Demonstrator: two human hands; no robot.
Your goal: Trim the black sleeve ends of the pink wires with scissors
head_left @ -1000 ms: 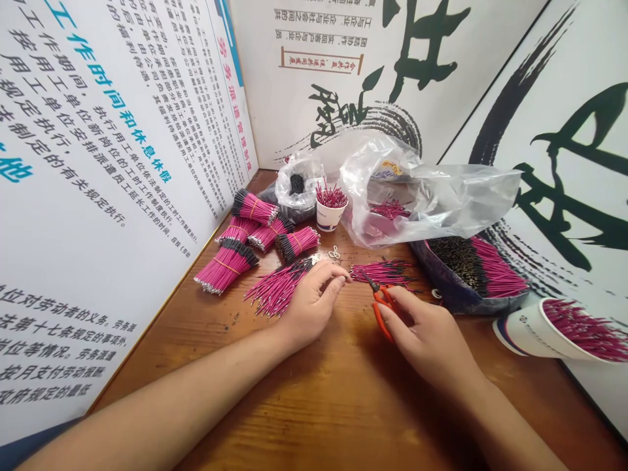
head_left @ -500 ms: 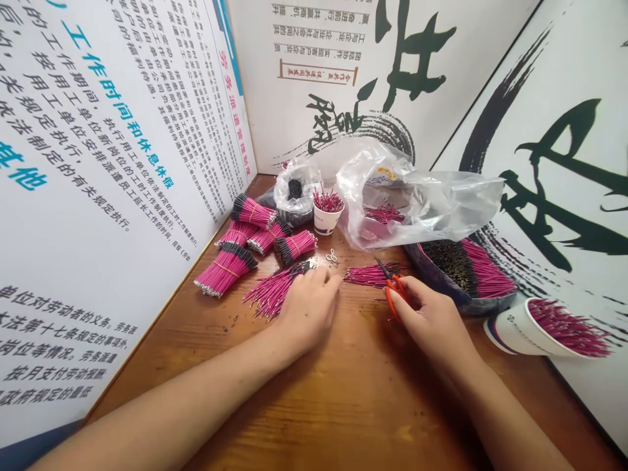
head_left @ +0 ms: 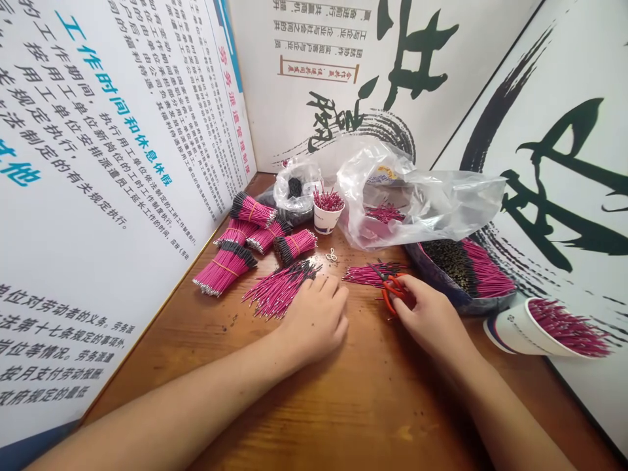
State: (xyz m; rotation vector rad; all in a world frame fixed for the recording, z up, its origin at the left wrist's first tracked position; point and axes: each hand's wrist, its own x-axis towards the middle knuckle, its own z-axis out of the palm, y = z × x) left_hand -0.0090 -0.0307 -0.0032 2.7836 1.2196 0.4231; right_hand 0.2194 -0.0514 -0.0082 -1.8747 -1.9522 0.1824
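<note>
printed panels [head_left: 59, 216] stand around me on the left, at the back and on the right. between them is my wooden table [head_left: 318, 418]. at the back a clear plastic bag [head_left: 441, 196] slumps, with pink wires visible inside. in front of its right side sits a dark bag [head_left: 481, 303], packed with pink-and-black wires. nearer my right arm is a large paper cup [head_left: 515, 330] full of pink wires.

my two hands are apart. my left hand [head_left: 316, 320] lies palm down, fingers bent, at the right edge of the loose wires [head_left: 269, 291] spread on the table; i cannot tell whether it pinches one. my right hand [head_left: 426, 304] is closed around the red-handled snips, their tips over a flatter wire pile [head_left: 360, 275].

five banded bundles [head_left: 223, 269] sit at the back left, and right of them a small paper cup [head_left: 326, 221] stands upright, stuffed with wires. the red-handled snips [head_left: 386, 293] point away from me. smallest are some pale loops [head_left: 331, 255] beyond my left fingers.
</note>
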